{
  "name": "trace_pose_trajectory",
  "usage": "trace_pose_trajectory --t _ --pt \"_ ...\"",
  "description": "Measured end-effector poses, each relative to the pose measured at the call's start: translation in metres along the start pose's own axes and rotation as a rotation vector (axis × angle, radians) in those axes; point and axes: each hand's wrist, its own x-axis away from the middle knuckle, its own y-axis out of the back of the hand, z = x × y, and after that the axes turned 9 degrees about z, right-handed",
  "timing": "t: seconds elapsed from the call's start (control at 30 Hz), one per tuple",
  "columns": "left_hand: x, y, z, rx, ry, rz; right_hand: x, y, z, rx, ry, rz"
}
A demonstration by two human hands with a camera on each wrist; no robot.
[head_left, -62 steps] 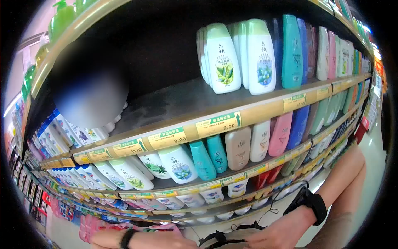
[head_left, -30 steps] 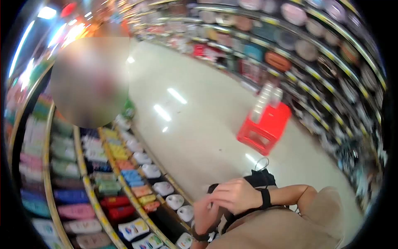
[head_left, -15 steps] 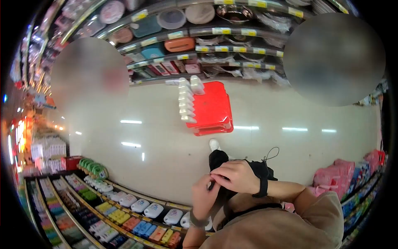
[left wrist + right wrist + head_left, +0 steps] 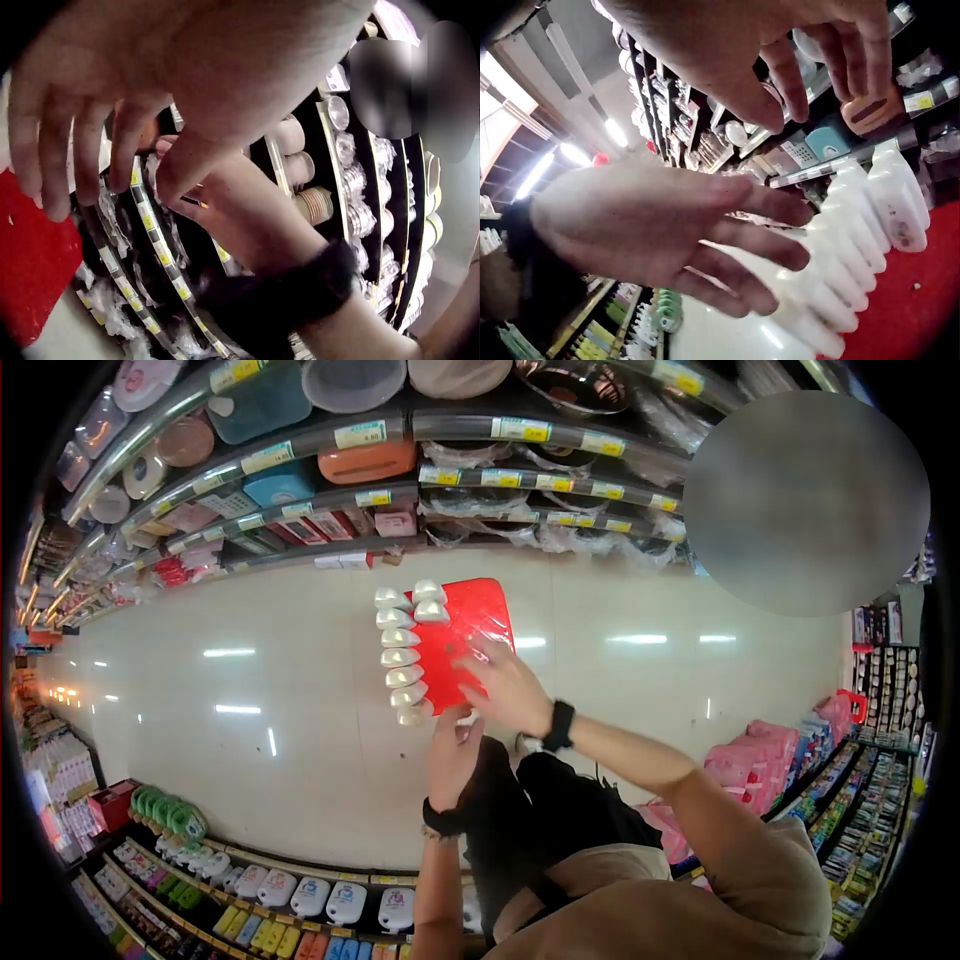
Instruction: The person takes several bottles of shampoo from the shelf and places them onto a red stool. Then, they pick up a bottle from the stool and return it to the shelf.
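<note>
We extend both hands over a red basket (image 4: pixel 478 622) that stands on the pale aisle floor (image 4: pixel 300 690). Our left hand (image 4: pixel 455 745), nearer the body, is released, fingers straight and spread, holding nothing; a black wrist strap (image 4: pixel 440 821) sits behind it. Our right hand (image 4: pixel 512 688), just beyond and slightly higher, is also released, fingers loosely bent above the basket's near corner. Whether it touches the basket, we cannot tell. White bottles (image 4: pixel 402 658) lie in a row along the basket's left side. Beyond the basket, shelves (image 4: pixel 400 490) carry bowls, tubs and wrapped goods behind yellow price tags (image 4: pixel 522 429).
</note>
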Motion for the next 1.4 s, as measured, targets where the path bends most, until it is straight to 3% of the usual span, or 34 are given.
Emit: trace_pose_trajectory --t 0.23,0.27,0.33,0.4,0.5,0.6,0.7,0.73,0.83,0.87,1.07,1.17,1.2,1.4 --pt "-0.052 -0.023 0.020 0.148 0.112 0.160 -0.112 -0.051 -0.076 0.054 0.010 -0.039" --pt "-0.060 -0.033 0.040 0.169 0.003 0.110 -0.119 -0.056 -0.084 0.010 0.017 -0.035" --pt "-0.077 -0.041 0.063 0.190 0.008 0.051 -0.131 -0.059 -0.099 -0.086 0.030 0.011" --pt "-0.096 -0.046 0.069 0.094 0.062 -0.056 -0.144 -0.052 -0.116 -0.175 0.131 0.199" --pt "-0.132 -0.054 0.085 0.301 0.054 -0.290 -0.164 -0.056 -0.140 -0.210 0.288 0.374" --pt "-0.165 -0.062 0.119 0.560 0.126 -0.377 -0.171 -0.054 -0.153 -0.312 0.329 0.535" --pt "-0.186 -0.068 0.068 1.135 0.385 -0.396 -0.174 -0.052 -0.155 -0.308 0.327 0.629" --pt "-0.193 -0.077 0.065 1.275 0.325 -0.369 -0.177 -0.048 -0.152 -0.290 0.299 0.673" --pt "-0.211 -0.094 0.067 1.874 0.328 -0.516 -0.185 -0.034 -0.146 -0.257 0.281 0.798" --pt "-0.215 -0.100 0.071 1.875 0.324 -0.579 -0.188 -0.035 -0.149 -0.231 0.290 0.811" --pt "-0.223 -0.098 0.097 1.926 0.146 -0.594 -0.178 -0.044 -0.163 -0.100 0.346 0.659" --pt "-0.222 -0.089 0.094 1.835 0.074 -0.470 -0.168 -0.046 -0.160 -0.009 0.308 0.558" --pt "-0.224 -0.088 0.091 1.855 0.140 -0.557 -0.164 -0.043 -0.160 0.003 0.308 0.533" --pt "-0.227 -0.100 0.076 1.804 0.057 -0.455 -0.126 -0.041 -0.180 0.038 0.244 0.478"
